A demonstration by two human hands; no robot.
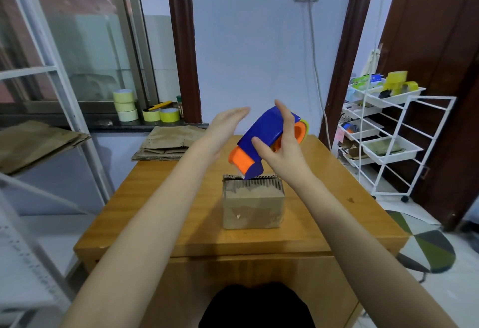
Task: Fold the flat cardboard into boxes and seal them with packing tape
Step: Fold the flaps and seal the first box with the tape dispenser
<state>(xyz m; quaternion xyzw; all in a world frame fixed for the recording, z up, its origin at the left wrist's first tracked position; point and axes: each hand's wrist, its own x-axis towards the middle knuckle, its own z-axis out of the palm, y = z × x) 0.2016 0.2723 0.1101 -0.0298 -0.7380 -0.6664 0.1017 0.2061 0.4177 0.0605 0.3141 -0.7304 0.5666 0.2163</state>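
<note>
Mid-desk, our small brown cardboard box [252, 204] awaits sealing: right hand [281, 150] grips the blue-and-orange tape dispenser [267, 141] nose-down onto it, left hand [223, 129] flat-fingered, empty, alongside.

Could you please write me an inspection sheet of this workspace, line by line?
Surface: wooden table, glossy orange-brown top.
Job's things: small brown cardboard box standing mid-table; blue and orange tape dispenser tilted, its front end at the box's top edge; flat cardboard stack at far left corner.
Clutter: yellow tape rolls on the windowsill.
Grippers: right hand grips the dispenser; left hand open, fingers straight, beside it.
Cables: white cord hanging from wall socket.
Surroundings: white wire trolley at right; window at left.
</note>
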